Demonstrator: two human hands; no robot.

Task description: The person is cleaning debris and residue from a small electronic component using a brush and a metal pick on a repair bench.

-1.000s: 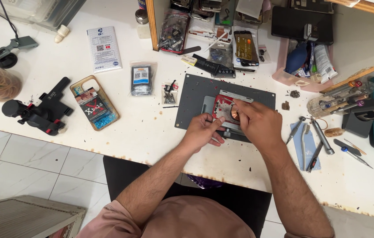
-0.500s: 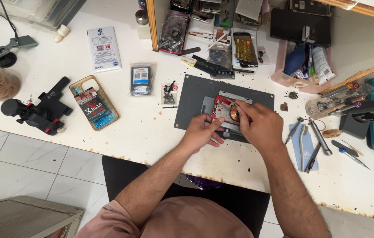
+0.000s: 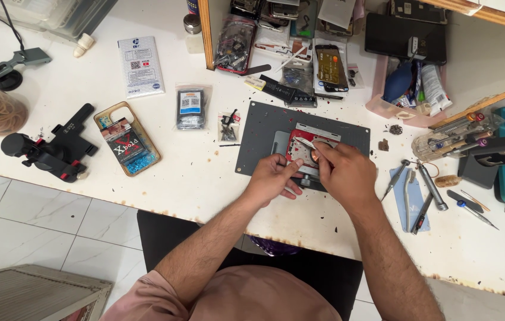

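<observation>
An opened red phone (image 3: 301, 153) lies in a metal clamp on a dark grey work mat (image 3: 264, 139) on the white bench. My left hand (image 3: 273, 178) rests on the lower left edge of the phone, fingers pressing on it. My right hand (image 3: 343, 172) pinches thin metal tweezers (image 3: 303, 143), whose tip points left over the phone's inside. Most of the phone's lower part is hidden under both hands.
Screwdrivers and picks (image 3: 420, 190) lie right of the mat beside a tool rack (image 3: 451, 134). To the left are a small parts bag (image 3: 228, 126), a phone case (image 3: 127, 145) and a black clamp tool (image 3: 47, 151). A pink tray (image 3: 410, 89) and spare phones (image 3: 331, 65) sit behind.
My right hand has shifted slightly on the phone, and the tweezers now reach further left. My left hand stays pressed on the phone's edge.
</observation>
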